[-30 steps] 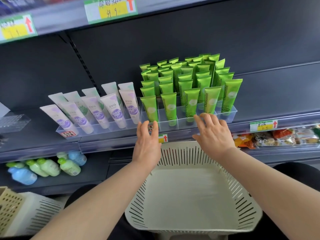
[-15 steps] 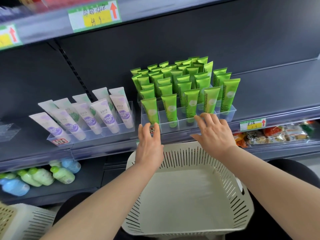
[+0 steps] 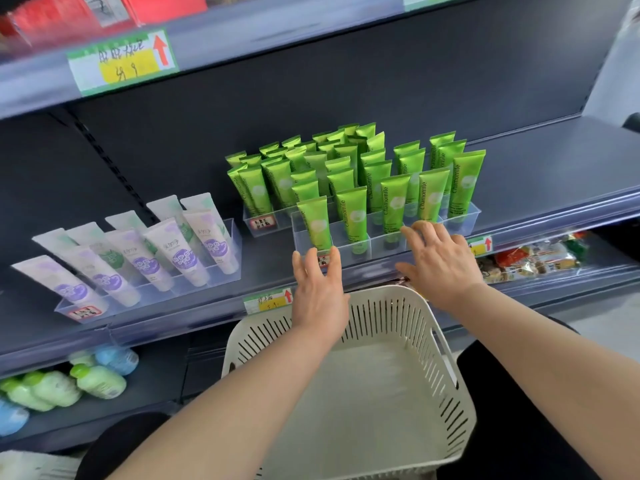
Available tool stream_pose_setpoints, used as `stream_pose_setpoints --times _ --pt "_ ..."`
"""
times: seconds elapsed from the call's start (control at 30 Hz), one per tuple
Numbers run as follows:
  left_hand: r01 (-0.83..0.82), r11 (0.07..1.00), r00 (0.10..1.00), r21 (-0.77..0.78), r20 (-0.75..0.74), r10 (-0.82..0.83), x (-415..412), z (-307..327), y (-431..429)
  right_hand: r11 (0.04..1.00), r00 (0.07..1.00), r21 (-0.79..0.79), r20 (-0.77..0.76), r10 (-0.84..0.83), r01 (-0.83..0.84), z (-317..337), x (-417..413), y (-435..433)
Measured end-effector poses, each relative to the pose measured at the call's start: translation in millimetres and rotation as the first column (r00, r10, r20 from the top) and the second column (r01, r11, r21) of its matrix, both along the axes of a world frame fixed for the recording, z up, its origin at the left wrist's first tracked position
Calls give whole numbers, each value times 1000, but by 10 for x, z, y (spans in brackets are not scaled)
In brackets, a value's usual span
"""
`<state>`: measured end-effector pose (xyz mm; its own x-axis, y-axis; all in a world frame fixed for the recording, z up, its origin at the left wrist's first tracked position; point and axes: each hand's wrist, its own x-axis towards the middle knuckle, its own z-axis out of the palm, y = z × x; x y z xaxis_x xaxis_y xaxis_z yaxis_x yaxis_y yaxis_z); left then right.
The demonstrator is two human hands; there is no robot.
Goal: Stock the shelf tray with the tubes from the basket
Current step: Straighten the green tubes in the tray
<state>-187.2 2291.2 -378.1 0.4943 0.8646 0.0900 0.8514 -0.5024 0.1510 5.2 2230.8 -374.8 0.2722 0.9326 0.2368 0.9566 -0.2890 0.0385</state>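
Note:
Several green tubes point(image 3: 356, 174) stand upright in rows in a clear shelf tray point(image 3: 374, 242) on the middle shelf. My left hand point(image 3: 318, 289) touches the tray's front left corner with straight fingers. My right hand point(image 3: 438, 261) rests with spread fingers against the tray's front wall on the right. Neither hand holds a tube. Below my forearms sits a cream slotted basket point(image 3: 446, 386); the part of its floor that I can see holds no tubes.
A second clear tray point(image 3: 228, 268) of white and purple tubes stands to the left. Price tags point(image 3: 266, 301) line the shelf edge. Green and blue bottles point(image 3: 97, 379) lie on the lower left shelf, snack packets point(image 3: 533, 259) on the lower right.
The view has swung to the left and up. Both hands stay at the front of the green tubes' tray, and the tray now sits angled on the shelf with its left end nearer me.

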Motion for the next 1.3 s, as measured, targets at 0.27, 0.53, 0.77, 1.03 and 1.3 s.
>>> stream_pose_setpoints --times 0.27,0.53,0.77,1.03,1.3 --pt "17 1000 1000 -19 -15 -18 388 39 -36 998 998 -6 -9 -62 62 16 292 -83" --pt "23 999 1000 -39 -10 -24 730 76 -64 992 991 15 -50 -122 123 13 537 -118" --pt "37 998 999 -57 -30 -39 1059 117 -112 981 979 21 -69 -191 193 7 784 -157" --pt "36 996 999 -85 -30 -38 1375 174 -175 973 969 30 -99 -226 230 -5 1041 -202" --pt "46 995 998 -87 -35 -49 1638 195 -238 966 959 29 -131 -252 258 -5 1262 -267"
